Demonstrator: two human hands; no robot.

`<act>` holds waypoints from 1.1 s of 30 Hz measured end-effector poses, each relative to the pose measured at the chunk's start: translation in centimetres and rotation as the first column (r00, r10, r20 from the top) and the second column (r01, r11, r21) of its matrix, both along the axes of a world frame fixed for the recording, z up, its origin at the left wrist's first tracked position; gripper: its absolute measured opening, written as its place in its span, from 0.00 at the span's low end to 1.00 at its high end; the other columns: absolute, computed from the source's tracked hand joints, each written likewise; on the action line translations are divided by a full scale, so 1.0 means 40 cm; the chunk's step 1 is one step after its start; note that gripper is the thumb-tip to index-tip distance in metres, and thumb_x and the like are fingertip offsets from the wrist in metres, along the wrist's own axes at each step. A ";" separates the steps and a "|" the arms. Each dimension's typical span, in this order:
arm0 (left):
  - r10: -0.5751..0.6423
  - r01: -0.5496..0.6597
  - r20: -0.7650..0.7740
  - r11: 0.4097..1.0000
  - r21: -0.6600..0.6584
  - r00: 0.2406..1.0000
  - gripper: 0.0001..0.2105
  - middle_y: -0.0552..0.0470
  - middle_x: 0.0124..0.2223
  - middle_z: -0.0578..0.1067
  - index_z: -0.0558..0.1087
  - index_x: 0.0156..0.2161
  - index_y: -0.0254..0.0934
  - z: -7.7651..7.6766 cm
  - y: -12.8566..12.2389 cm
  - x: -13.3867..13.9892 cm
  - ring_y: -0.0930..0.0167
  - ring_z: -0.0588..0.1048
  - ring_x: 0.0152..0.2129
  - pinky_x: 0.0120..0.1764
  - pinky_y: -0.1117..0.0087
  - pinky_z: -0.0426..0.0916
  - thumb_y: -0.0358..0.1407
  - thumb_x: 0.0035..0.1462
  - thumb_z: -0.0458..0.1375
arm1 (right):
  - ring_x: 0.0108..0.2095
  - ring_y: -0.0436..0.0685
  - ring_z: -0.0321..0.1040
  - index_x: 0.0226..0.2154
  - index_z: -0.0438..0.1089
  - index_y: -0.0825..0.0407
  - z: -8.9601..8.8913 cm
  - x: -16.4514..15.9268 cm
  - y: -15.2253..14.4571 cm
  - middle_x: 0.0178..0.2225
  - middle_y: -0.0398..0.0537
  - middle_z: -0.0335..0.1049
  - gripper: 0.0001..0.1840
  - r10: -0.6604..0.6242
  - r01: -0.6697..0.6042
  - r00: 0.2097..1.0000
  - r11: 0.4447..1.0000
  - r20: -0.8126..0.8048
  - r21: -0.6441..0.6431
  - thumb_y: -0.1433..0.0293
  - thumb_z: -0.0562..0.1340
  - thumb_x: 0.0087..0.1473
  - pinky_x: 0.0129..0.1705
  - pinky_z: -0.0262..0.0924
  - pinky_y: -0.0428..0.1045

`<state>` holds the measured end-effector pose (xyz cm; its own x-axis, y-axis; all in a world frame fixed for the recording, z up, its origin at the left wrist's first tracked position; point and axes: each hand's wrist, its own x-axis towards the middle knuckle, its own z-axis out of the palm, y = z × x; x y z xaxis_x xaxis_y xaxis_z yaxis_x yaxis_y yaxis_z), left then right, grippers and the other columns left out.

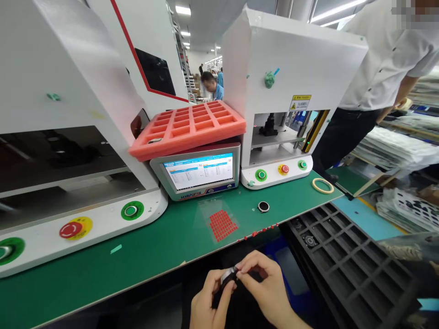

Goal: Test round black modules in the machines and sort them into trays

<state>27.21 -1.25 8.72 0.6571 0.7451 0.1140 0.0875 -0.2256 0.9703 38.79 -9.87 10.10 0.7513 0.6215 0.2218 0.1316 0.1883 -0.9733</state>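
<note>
Left fingers closed round dark part, presumably steadying it; right fingers pinch its edge. Red squares lie beyond both.

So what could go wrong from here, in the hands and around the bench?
The left hand holds a small part, the right hand at its edge, in front of the bench; if it slips, it might fall below. Loose red pieces lie along the bench's edge, where a light touch might sweep some off. The orange tray sits tilted above the monitor, so a bump could perhaps make it slide.
</note>
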 end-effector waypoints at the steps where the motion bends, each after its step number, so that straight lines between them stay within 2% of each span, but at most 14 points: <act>1: -0.018 0.018 -0.006 1.000 0.020 1.000 0.12 0.50 0.32 0.80 0.76 0.36 0.38 0.005 0.004 -0.003 0.69 0.79 0.27 0.34 0.75 0.74 0.45 0.59 0.58 | 0.31 0.52 0.75 0.23 0.73 0.52 0.005 0.000 -0.001 0.28 0.46 0.76 0.07 0.015 -0.015 1.000 1.000 -0.009 0.005 0.79 0.67 0.46 0.33 0.70 0.43; 4: -0.064 0.065 -0.019 0.996 0.054 0.998 0.11 0.49 0.34 0.80 0.76 0.38 0.37 0.021 0.013 -0.010 0.69 0.79 0.28 0.33 0.74 0.74 0.43 0.61 0.57 | 0.31 0.52 0.74 0.23 0.72 0.52 0.022 0.006 -0.002 0.29 0.46 0.75 0.06 0.061 -0.060 0.997 0.998 -0.038 0.012 0.77 0.67 0.47 0.34 0.70 0.44; 8: -0.137 0.137 -0.003 0.990 0.033 0.991 0.09 0.51 0.31 0.79 0.74 0.39 0.36 0.059 0.014 -0.009 0.71 0.79 0.28 0.34 0.75 0.73 0.40 0.62 0.56 | 0.31 0.51 0.74 0.24 0.73 0.52 0.057 0.025 -0.010 0.29 0.46 0.75 0.05 0.145 -0.145 0.987 0.989 -0.070 0.010 0.74 0.69 0.46 0.34 0.70 0.45; 13: -0.159 0.163 0.116 0.986 -0.025 0.980 0.07 0.52 0.31 0.78 0.72 0.40 0.35 0.101 0.004 0.004 0.72 0.79 0.28 0.35 0.75 0.73 0.38 0.62 0.58 | 0.33 0.52 0.74 0.26 0.74 0.50 0.101 0.046 -0.027 0.30 0.45 0.75 0.05 0.202 -0.200 0.978 0.979 -0.041 0.045 0.74 0.70 0.47 0.38 0.70 0.46; 23: -0.129 0.133 0.269 0.991 0.003 0.954 0.04 0.57 0.37 0.78 0.76 0.42 0.40 0.094 -0.012 -0.007 0.79 0.77 0.30 0.35 0.82 0.73 0.32 0.61 0.60 | 0.36 0.49 0.73 0.29 0.75 0.48 0.112 0.054 -0.041 0.31 0.41 0.74 0.09 0.353 -0.355 0.935 0.932 0.040 0.076 0.79 0.69 0.50 0.41 0.69 0.45; 27: -0.118 0.114 0.293 0.993 0.031 0.949 0.07 0.58 0.39 0.80 0.77 0.43 0.42 0.088 -0.007 -0.007 0.78 0.78 0.32 0.38 0.80 0.74 0.29 0.61 0.60 | 0.37 0.50 0.75 0.31 0.75 0.48 0.111 0.048 -0.041 0.32 0.41 0.74 0.10 0.298 -0.306 0.948 0.950 0.114 0.058 0.80 0.68 0.51 0.42 0.70 0.46; 33: -0.125 0.086 0.255 0.984 0.158 0.959 0.12 0.57 0.43 0.80 0.76 0.46 0.44 0.093 0.000 -0.007 0.77 0.78 0.38 0.43 0.79 0.72 0.26 0.60 0.60 | 0.38 0.52 0.76 0.32 0.75 0.48 0.105 0.035 -0.036 0.33 0.42 0.77 0.14 0.173 -0.204 0.946 0.975 0.272 0.087 0.84 0.67 0.51 0.43 0.70 0.48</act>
